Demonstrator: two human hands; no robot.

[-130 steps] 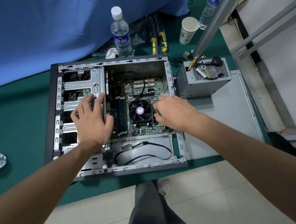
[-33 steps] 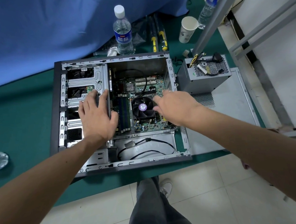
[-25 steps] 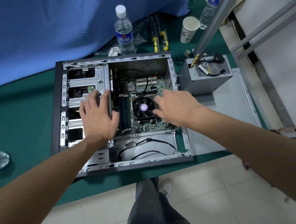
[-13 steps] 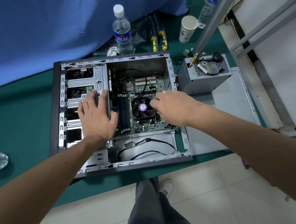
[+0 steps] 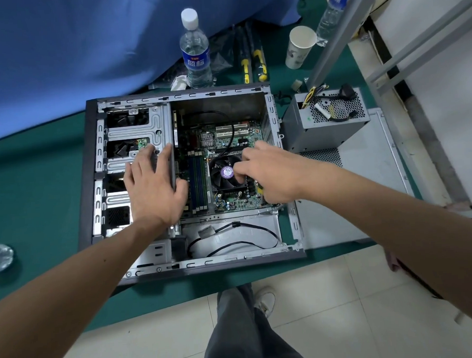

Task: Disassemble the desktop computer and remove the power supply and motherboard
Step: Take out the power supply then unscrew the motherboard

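Inside the open case (image 5: pixel 88 170) on the green counter (image 5: pixel 33 189), the motherboard (image 5: pixel 227 141) lies flat. Left hand (image 5: pixel 154 188) rests on the drive cage (image 5: pixel 136 129), fingers straight and spread. Right hand (image 5: pixel 273 174) reaches over the fan (image 5: pixel 223 174), fingers curled onto it. Beside the case stands the power supply (image 5: pixel 328 130).

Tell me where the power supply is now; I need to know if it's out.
In the head view, the power supply sits outside the computer case, right of it, on the removed side panel.
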